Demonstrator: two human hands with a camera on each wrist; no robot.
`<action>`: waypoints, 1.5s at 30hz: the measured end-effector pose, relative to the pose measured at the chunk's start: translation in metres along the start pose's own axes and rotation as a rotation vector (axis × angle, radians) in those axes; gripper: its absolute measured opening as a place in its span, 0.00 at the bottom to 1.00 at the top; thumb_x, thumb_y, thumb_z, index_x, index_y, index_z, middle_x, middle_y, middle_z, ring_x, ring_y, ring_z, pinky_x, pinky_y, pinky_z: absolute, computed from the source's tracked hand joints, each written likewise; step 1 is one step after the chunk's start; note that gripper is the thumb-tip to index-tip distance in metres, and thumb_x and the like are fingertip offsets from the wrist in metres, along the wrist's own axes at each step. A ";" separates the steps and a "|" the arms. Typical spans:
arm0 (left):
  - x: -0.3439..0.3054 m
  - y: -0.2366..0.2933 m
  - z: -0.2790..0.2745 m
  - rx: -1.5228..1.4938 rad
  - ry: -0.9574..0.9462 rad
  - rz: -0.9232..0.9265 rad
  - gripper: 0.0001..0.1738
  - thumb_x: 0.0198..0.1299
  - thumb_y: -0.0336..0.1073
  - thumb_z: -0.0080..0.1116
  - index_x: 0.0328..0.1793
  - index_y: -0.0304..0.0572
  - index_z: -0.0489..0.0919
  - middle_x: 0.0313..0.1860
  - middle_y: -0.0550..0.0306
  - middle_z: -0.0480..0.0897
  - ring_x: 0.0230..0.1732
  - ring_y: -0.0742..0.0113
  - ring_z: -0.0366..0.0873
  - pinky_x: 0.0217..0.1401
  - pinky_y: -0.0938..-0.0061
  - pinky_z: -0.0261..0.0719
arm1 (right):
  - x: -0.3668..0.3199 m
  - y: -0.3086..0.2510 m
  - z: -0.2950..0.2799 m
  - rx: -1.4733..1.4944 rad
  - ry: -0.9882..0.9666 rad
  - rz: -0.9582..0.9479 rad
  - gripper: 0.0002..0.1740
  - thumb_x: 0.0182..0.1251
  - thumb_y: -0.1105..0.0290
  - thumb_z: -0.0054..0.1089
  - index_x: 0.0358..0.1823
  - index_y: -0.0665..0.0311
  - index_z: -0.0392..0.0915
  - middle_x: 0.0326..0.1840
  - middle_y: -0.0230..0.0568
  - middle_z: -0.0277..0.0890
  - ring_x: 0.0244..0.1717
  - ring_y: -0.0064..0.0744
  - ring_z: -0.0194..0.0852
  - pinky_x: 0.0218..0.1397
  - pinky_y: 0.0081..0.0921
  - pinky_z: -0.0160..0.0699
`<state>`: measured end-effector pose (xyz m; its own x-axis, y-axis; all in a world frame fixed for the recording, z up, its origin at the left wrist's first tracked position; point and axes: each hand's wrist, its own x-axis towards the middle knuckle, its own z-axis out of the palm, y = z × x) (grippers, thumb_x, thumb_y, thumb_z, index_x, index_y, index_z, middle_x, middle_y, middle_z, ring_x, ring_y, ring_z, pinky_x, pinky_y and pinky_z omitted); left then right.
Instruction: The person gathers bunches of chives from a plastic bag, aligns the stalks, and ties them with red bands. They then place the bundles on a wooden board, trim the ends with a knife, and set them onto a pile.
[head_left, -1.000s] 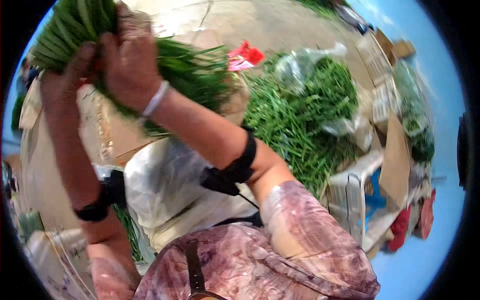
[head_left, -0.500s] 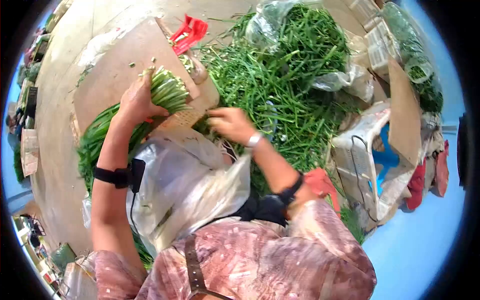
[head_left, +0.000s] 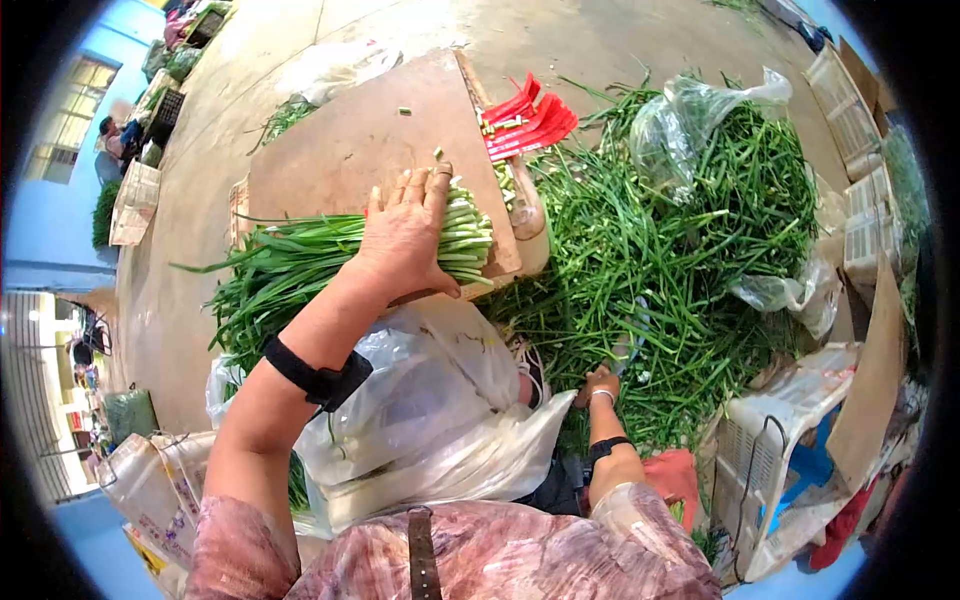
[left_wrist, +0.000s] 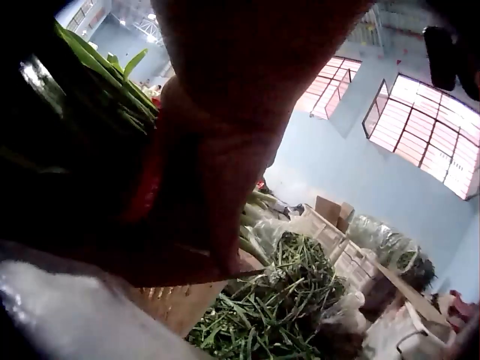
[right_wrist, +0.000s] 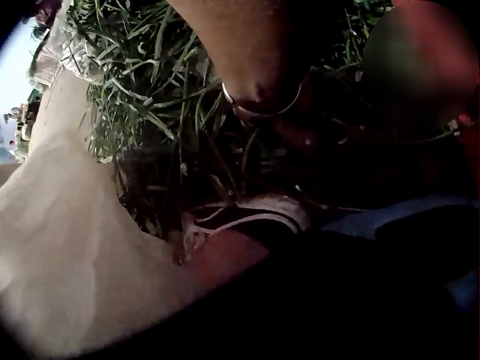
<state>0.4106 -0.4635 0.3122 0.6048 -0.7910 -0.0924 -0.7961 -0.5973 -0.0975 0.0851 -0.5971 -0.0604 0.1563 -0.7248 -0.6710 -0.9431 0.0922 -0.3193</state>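
One board [head_left: 350, 150], one bundle [head_left: 290, 262] (scallions), one big loose heap [head_left: 680, 250].

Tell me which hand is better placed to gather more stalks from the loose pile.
Right. The right hand sits low at the edge of the loose pile, while the left hand lies flat on the bundle on the board, pinning it.

A red plastic tray [head_left: 528, 112] lies at my one o'clock, with a clear plastic bag [head_left: 700, 105] near it. White crates [head_left: 765, 445] stand at four o'clock.
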 end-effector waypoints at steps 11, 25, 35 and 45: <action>0.010 -0.013 0.006 -0.217 -0.032 0.007 0.62 0.19 0.46 0.77 0.64 0.26 0.56 0.46 0.38 0.76 0.50 0.44 0.74 0.52 0.60 0.74 | -0.011 0.054 -0.016 0.198 0.326 -0.185 0.15 0.56 0.61 0.57 0.25 0.69 0.76 0.25 0.49 0.76 0.23 0.42 0.73 0.27 0.35 0.69; 0.010 -0.025 -0.012 -0.159 -0.148 0.105 0.75 0.14 0.51 0.80 0.71 0.33 0.47 0.66 0.38 0.61 0.69 0.44 0.55 0.67 0.46 0.56 | -0.166 0.018 -0.195 0.281 -0.309 -0.112 0.09 0.61 0.69 0.56 0.27 0.68 0.72 0.18 0.35 0.71 0.13 0.22 0.66 0.13 0.22 0.67; 0.003 -0.017 0.002 -0.198 -0.056 0.063 0.47 0.22 0.41 0.75 0.52 0.27 0.65 0.44 0.39 0.77 0.45 0.48 0.79 0.45 0.61 0.79 | -0.258 -0.161 -0.196 0.539 -0.253 -0.695 0.09 0.64 0.74 0.52 0.42 0.69 0.66 0.27 0.38 0.75 0.20 0.21 0.73 0.18 0.18 0.71; 0.003 -0.014 -0.001 -0.168 -0.123 0.024 0.41 0.26 0.40 0.75 0.50 0.30 0.70 0.47 0.41 0.77 0.48 0.50 0.78 0.49 0.62 0.78 | -0.258 -0.212 -0.133 0.160 0.062 -0.968 0.10 0.66 0.68 0.50 0.37 0.69 0.67 0.21 0.39 0.74 0.16 0.26 0.71 0.19 0.24 0.70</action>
<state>0.4235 -0.4575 0.3148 0.5755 -0.7894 -0.2136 -0.7966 -0.6002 0.0720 0.2056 -0.5209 0.2694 0.8206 -0.5703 -0.0369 -0.3644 -0.4724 -0.8025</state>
